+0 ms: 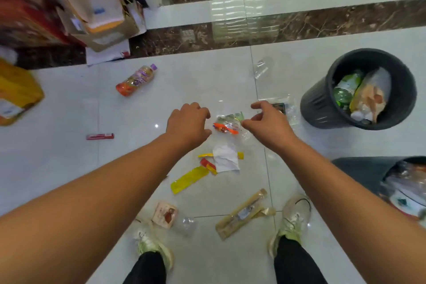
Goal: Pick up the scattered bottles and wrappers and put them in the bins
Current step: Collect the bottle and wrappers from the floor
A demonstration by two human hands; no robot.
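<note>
Both my arms reach down over the white tiled floor. My left hand (pixel 187 123) and my right hand (pixel 267 122) hover with loosely curled fingers on either side of a clear wrapper with orange and green print (pixel 227 123); neither holds anything. Below it lie a crumpled white paper (pixel 226 159), yellow and red wrappers (pixel 189 178), a tan wrapper (pixel 242 213) and a small pink packet (pixel 165 214). An orange-labelled bottle (pixel 136 79) lies at the upper left. A red wrapper (pixel 99 136) lies at the left.
A dark bin (pixel 320 101) holding bottles and wrappers stands at the right; a second bin (pixel 359 172) shows at the right edge. Clear plastic pieces (pixel 261 68) (pixel 282 105) lie near the first bin. Cardboard boxes (pixel 92 7) are stacked at the upper left. My shoes (pixel 294 219) stand below.
</note>
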